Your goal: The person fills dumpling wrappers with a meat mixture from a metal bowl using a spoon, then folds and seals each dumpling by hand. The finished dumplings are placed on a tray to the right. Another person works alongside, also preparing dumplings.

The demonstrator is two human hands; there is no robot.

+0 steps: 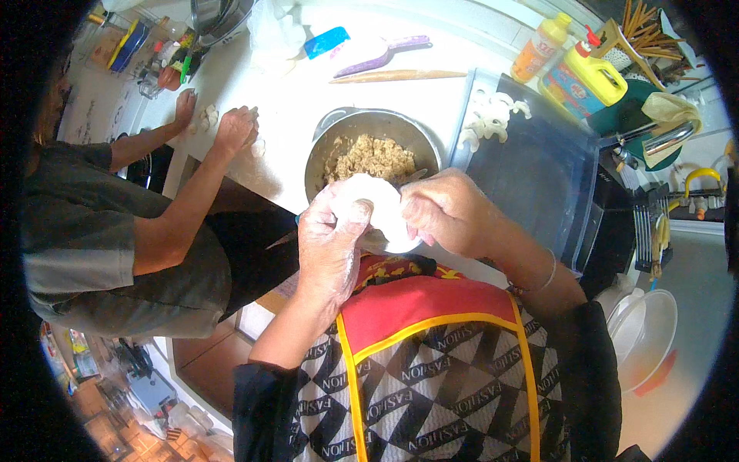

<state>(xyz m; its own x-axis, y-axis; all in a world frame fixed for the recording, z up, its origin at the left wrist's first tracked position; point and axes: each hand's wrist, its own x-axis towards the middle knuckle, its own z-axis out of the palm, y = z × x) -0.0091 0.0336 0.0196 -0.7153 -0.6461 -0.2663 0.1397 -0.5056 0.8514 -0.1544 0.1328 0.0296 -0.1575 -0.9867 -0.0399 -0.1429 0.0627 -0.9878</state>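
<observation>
Between my two hands, over the near edge of a steel bowl, is a thin round dough wrapper (381,205). My left hand (335,231) holds it with the thumb across its face. My right hand (447,213) pinches its right edge, fingers curled. Behind them the steel bowl (424,136) holds a brownish minced filling (369,156), with part of a utensil handle at its right side. Several folded white dumplings (488,118) lie in the far left corner of a translucent plastic tray (531,167) on the right.
A co-worker (127,231) stands at the left, hands by small dough pieces (208,117). Beyond the bowl lie a wooden rolling pin (398,75), a purple scoop (381,55) and a blue scraper (327,43). Two bottles (540,49) (583,81) stand behind the tray, beside a faucet (670,138).
</observation>
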